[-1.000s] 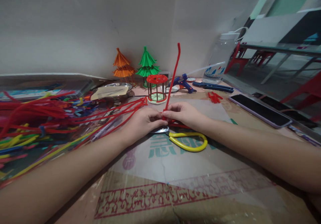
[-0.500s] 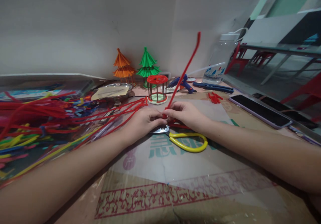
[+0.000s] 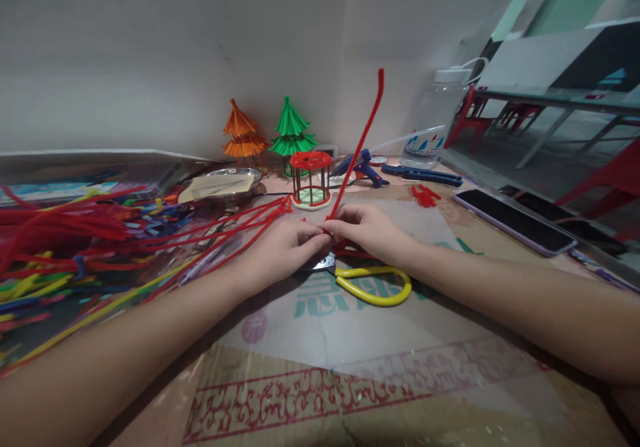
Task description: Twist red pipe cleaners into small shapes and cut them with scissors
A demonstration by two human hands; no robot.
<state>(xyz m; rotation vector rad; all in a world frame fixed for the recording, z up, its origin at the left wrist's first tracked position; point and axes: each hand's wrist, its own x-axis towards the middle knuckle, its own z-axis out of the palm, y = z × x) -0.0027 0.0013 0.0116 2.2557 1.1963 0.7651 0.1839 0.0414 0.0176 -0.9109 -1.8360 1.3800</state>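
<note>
A long red pipe cleaner rises from between my hands, its top bent slightly. My right hand pinches it near the lower end. My left hand is closed at the same end, thumb and finger together, with a small red tip showing above the fingers. Under my hands lie scissors with yellow handles, their blades partly covered by my left hand. Just behind stands a small round pavilion frame with a red top ring, brown posts and a pale green base.
Orange and green pipe-cleaner towers stand by the wall. A blue glue gun, a stapler-like blue tool, red cut pieces, a phone and a clear bottle are right. Piled pipe cleaners lie left.
The upright pipe cleaner's top has swung a little left and stands steeper. Both hands stay together above the scissors; the whole view has shifted slightly.
</note>
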